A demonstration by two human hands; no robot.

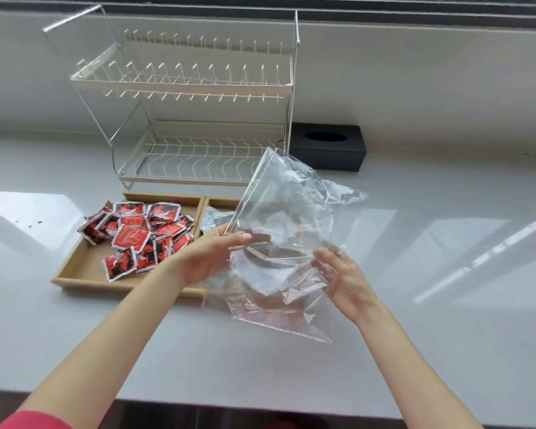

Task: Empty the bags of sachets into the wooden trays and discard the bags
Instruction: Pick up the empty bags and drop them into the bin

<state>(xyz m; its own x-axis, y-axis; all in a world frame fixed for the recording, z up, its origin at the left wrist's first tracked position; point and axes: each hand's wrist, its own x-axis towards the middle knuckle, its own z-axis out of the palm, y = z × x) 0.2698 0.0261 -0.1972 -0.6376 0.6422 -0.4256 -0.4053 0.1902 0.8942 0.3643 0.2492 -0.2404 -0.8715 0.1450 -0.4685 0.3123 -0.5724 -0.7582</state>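
Observation:
A clear plastic bag (287, 218), empty and crumpled, is held up above the counter between both hands. My left hand (212, 255) grips its left edge near the zip strip. My right hand (344, 280) holds its lower right side through the film. Below and to the left lies a wooden tray (84, 267) with two compartments. The left compartment holds several red and black sachets (136, 236). The right compartment shows a few silver-white sachets (212, 219), mostly hidden behind the bag and my left hand.
A white two-tier wire dish rack (198, 119) stands behind the tray against the wall. A black tissue box (328, 147) sits to its right. The pale counter (446, 274) stretches right, and its dark front edge runs along the bottom.

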